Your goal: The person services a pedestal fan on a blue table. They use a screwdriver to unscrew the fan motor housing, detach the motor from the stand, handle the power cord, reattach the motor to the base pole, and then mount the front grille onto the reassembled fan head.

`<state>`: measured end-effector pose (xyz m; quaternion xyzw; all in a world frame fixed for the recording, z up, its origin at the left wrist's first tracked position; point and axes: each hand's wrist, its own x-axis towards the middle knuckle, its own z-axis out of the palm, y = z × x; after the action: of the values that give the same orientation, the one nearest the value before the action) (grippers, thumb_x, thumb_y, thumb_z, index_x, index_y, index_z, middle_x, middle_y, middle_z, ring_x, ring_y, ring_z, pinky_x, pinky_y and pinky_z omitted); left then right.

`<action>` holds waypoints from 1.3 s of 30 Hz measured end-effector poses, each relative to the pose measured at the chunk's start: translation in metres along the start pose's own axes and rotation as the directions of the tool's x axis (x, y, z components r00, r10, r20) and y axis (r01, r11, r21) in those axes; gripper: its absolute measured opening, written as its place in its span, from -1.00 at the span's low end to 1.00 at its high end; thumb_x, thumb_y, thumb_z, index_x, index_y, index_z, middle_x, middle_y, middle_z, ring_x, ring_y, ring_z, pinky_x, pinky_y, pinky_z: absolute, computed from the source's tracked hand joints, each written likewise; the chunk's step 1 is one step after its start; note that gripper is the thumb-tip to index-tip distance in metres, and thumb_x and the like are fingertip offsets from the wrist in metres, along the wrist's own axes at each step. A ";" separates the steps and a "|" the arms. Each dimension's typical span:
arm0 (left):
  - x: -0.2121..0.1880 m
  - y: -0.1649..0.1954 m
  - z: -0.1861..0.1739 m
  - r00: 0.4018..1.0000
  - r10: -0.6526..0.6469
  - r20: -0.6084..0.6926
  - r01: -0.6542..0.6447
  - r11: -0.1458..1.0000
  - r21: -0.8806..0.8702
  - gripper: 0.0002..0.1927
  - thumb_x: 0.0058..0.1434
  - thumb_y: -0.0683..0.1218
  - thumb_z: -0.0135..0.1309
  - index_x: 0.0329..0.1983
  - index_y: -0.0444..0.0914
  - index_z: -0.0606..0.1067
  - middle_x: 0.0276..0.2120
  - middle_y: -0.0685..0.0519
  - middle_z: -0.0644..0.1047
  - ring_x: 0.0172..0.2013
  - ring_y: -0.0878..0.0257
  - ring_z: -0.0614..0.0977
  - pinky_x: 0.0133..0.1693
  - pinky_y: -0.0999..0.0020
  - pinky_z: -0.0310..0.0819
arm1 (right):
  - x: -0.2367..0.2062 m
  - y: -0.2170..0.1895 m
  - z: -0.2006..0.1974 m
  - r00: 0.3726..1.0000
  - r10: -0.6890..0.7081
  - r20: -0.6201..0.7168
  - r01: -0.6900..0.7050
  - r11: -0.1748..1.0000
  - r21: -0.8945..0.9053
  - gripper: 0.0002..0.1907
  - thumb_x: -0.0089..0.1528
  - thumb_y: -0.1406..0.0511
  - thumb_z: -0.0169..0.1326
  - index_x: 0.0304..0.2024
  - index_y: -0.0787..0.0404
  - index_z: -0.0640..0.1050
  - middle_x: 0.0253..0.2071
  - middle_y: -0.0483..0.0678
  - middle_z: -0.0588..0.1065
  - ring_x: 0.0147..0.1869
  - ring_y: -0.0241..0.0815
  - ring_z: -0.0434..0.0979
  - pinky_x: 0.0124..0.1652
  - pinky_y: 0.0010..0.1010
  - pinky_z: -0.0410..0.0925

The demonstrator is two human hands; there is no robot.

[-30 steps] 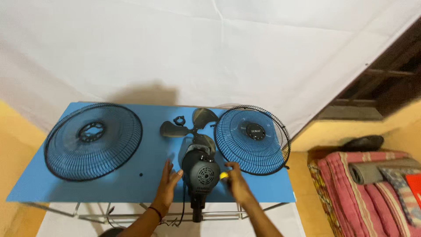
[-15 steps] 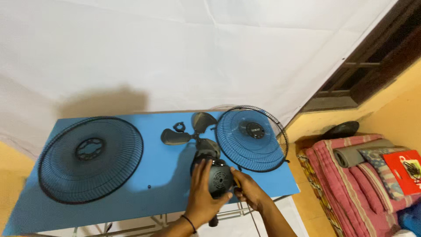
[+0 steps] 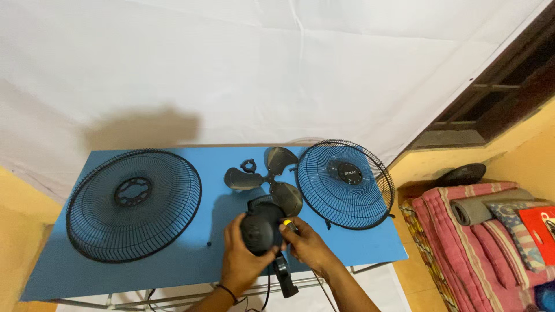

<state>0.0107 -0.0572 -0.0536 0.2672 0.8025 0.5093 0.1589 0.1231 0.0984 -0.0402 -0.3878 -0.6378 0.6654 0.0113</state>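
Both hands are on the dark fan motor housing at the near edge of the blue bench. The left hand cups it from below and the left, its fingers curled against the rounded back. The right hand closes in from the right, its fingers bent around something small and yellow at the housing's side; it may be a tool tip or a knob, the view is too small to say. A black stem hangs down from the housing past the bench edge.

Just behind the housing lies the grey 3-bladed fan blade, with a small black ring nut beside it. The rear grille lies flat on the left of the bench, well apart from the hands. The front grille with a round centre badge lies on the right, near the right hand. A striped mattress lies to the right of the bench.
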 end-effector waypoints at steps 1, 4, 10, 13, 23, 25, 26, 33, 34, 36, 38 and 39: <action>0.004 -0.005 -0.007 0.997 -0.076 0.027 0.077 0.997 -0.026 0.15 -0.20 0.01 0.49 0.43 -0.11 0.09 0.25 -0.11 0.24 0.27 -0.07 0.39 0.24 0.10 0.36 | 0.006 0.004 0.000 1.000 -0.021 0.009 0.021 0.999 -0.037 -0.61 0.28 0.01 0.07 -0.11 0.17 0.52 -0.49 -0.14 0.44 -0.58 -0.37 0.24 -0.58 -0.50 0.12; 0.018 -0.013 -0.024 0.969 -0.227 0.096 0.231 0.972 -0.038 0.12 -0.12 0.03 0.46 0.43 -0.13 0.05 0.31 -0.09 0.21 0.31 -0.04 0.36 0.29 0.10 0.31 | 0.026 0.017 -0.008 0.995 -0.032 -0.099 0.019 0.992 -0.124 -0.63 0.29 0.04 0.07 -0.17 0.21 0.57 -0.46 -0.15 0.45 -0.53 -0.38 0.26 -0.53 -0.50 0.17; 0.030 -0.014 -0.043 0.940 -0.230 0.250 0.221 0.973 0.064 0.14 -0.08 0.07 0.44 0.47 -0.07 -0.01 0.35 -0.07 0.19 0.35 -0.01 0.31 0.32 0.09 0.28 | 0.041 0.034 -0.017 0.984 0.067 -0.166 -0.099 0.975 -0.196 -0.51 0.26 -0.03 0.08 -0.09 0.24 0.58 -0.37 -0.12 0.55 -0.49 -0.37 0.31 -0.49 -0.50 0.24; 0.035 -0.014 -0.044 0.938 -0.190 0.290 0.192 0.981 0.022 0.17 -0.09 0.08 0.44 0.50 -0.03 -0.01 0.35 -0.08 0.20 0.35 0.01 0.32 0.32 0.08 0.28 | 0.037 0.026 -0.011 0.978 0.169 -0.123 -0.179 0.981 -0.071 -0.42 0.20 -0.09 0.10 0.04 0.19 0.53 -0.30 -0.15 0.57 -0.54 -0.32 0.24 -0.55 -0.46 0.15; 0.048 -0.064 -0.059 0.974 -0.141 0.175 0.118 0.984 0.134 -0.43 0.38 0.13 -0.08 0.47 0.07 0.23 0.26 0.02 0.42 0.08 0.06 0.60 0.16 0.09 0.45 | 0.043 0.017 0.002 0.981 0.195 -0.025 -0.196 0.977 -0.089 -0.40 0.20 -0.16 0.12 0.07 0.08 0.50 -0.65 -0.23 0.17 -0.63 -0.37 0.06 -0.60 -0.49 0.02; 0.045 -0.080 -0.065 0.997 0.031 0.067 -0.050 0.956 0.289 -0.51 0.36 0.06 -0.03 0.37 -0.01 0.38 0.17 -0.03 0.52 0.07 0.03 0.56 0.12 0.09 0.46 | 0.049 0.026 0.000 0.985 0.174 0.025 -0.174 0.985 0.020 -0.44 0.26 -0.13 0.14 -0.07 0.19 0.41 -0.64 -0.24 0.17 -0.63 -0.38 0.06 -0.60 -0.49 -0.01; 0.044 -0.087 -0.070 0.989 0.134 0.058 -0.145 0.925 0.351 -0.51 0.30 0.00 0.03 0.32 -0.06 0.41 0.14 -0.05 0.52 0.09 -0.01 0.53 0.12 0.07 0.44 | 0.052 0.030 -0.002 0.986 0.161 0.049 -0.164 0.984 0.074 -0.42 0.29 -0.12 0.15 -0.14 0.24 0.36 -0.63 -0.25 0.17 -0.63 -0.39 0.05 -0.61 -0.49 -0.03; 0.034 -0.095 -0.079 0.946 0.285 0.156 -0.324 0.801 0.504 -0.51 0.10 -0.09 0.26 0.15 -0.12 0.55 -0.02 0.01 0.57 -0.01 0.06 0.53 0.07 0.14 0.44 | 0.058 0.023 0.001 0.981 0.193 -0.007 -0.190 0.972 0.140 -0.47 0.26 -0.12 0.10 -0.09 0.18 0.49 -0.66 -0.23 0.16 -0.66 -0.39 0.06 -0.63 -0.51 -0.01; 0.033 -0.093 -0.077 0.954 0.250 0.166 -0.301 0.801 0.518 -0.51 0.09 -0.08 0.26 0.15 -0.09 0.56 -0.04 0.03 0.57 -0.03 0.07 0.53 0.05 0.15 0.45 | 0.057 0.020 0.003 0.978 0.204 -0.031 -0.199 0.972 0.125 -0.46 0.26 -0.13 0.09 -0.08 0.18 0.49 -0.67 -0.21 0.15 -0.66 -0.37 0.06 -0.63 -0.50 0.01; 0.032 -0.089 -0.075 0.966 0.180 0.185 -0.254 0.796 0.550 -0.51 0.08 -0.08 0.27 0.14 -0.04 0.60 -0.09 0.06 0.57 -0.07 0.09 0.52 -0.01 0.19 0.46 | 0.054 0.014 0.006 0.968 0.239 -0.079 -0.234 0.970 0.064 -0.46 0.25 -0.14 0.04 -0.08 0.14 0.50 -0.68 -0.17 0.18 -0.67 -0.35 0.08 -0.63 -0.46 0.00; 0.033 -0.087 -0.073 0.963 0.200 0.182 -0.268 0.799 0.538 -0.61 0.11 -0.08 0.25 0.06 -0.04 0.64 -0.15 0.08 0.57 -0.11 0.09 0.53 -0.02 0.21 0.46 | 0.052 0.013 0.007 0.951 0.278 -0.136 -0.284 0.958 -0.028 -0.48 0.22 -0.16 -0.03 -0.09 0.06 0.51 -0.68 -0.15 0.24 -0.67 -0.33 0.13 -0.64 -0.42 -0.06; 0.032 -0.087 -0.072 0.961 0.208 0.182 -0.274 0.802 0.531 -0.66 0.13 -0.08 0.25 0.01 -0.04 0.66 -0.18 0.09 0.58 -0.13 0.09 0.53 -0.02 0.21 0.47 | 0.053 0.014 0.008 0.964 0.235 -0.123 -0.234 0.972 0.019 -0.46 0.24 -0.15 0.00 -0.11 0.13 0.51 -0.64 -0.17 0.26 -0.65 -0.34 0.15 -0.62 -0.44 0.00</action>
<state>-0.0762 -0.1204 -0.1002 0.4303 0.8638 0.2562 0.0551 0.0889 0.1156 -0.0799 -0.5014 -0.5839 0.6379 -0.0266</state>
